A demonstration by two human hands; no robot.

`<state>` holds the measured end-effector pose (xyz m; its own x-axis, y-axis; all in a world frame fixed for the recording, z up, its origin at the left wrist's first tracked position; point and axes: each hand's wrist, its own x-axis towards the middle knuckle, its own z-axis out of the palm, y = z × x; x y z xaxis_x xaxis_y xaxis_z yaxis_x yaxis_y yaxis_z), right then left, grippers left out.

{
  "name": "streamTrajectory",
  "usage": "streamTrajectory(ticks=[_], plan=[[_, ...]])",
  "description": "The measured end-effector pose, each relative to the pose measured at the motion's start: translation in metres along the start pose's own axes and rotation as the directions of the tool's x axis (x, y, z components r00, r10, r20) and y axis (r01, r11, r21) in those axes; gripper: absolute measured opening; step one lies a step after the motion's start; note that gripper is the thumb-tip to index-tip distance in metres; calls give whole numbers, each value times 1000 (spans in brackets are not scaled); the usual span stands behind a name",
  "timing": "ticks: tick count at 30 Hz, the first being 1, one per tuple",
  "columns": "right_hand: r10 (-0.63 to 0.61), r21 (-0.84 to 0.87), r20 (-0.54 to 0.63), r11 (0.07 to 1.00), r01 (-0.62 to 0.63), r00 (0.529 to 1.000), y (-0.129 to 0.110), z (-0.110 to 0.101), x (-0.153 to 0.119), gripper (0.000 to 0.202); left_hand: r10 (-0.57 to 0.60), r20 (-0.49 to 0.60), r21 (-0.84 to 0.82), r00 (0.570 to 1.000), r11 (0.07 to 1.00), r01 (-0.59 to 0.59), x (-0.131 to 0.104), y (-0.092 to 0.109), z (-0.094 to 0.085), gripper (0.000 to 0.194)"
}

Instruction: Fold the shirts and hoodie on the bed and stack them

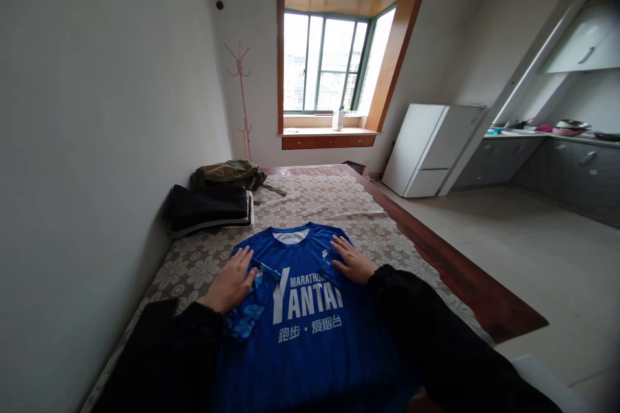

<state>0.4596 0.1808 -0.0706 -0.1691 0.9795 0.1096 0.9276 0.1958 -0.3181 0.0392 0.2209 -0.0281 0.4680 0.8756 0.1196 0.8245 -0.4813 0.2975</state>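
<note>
A blue T-shirt (310, 361) with white "Marathon Yantai" lettering lies front side up, its collar pointing away from me. Its sleeve on the left is folded inward over the chest. My left hand (231, 281) rests flat on that folded sleeve, fingers stretched out. On the shirt's right shoulder, beside the small white logo, my right hand (352, 261) lies flat with its fingers apart. The shirt's lower part runs out of view toward me, and my right forearm covers some of its right side.
Under the shirt is a floral-patterned cover (320, 197) on a reddish-brown wooden surface (436, 255). Folded dark clothes (208, 206) and a green backpack (225, 174) sit by the left wall. Farther off stand a pink coat rack (242, 90) and a white fridge (431, 148).
</note>
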Motion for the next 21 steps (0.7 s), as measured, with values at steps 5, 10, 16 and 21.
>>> streamTrajectory(ticks=[5, 10, 16, 21], plan=[[156, -121, -37, 980, -159, 987, -13, 27, -6, 77, -74, -35, 81, 997, 994, 77, -10, 6, 28, 71], [227, -142, -36, 963, -229, 973, -11, 24, 0, 79, -139, -77, 104, 987, 984, 147, -13, 4, 24, 74], [267, -217, 5, 941, -259, 964, -14, 7, 11, 91, -236, -12, 172, 972, 957, 234, -18, 16, 16, 97], [316, -213, -12, 926, -311, 949, -14, 12, 12, 95, -264, 3, 176, 965, 950, 259, -11, 18, 12, 109]])
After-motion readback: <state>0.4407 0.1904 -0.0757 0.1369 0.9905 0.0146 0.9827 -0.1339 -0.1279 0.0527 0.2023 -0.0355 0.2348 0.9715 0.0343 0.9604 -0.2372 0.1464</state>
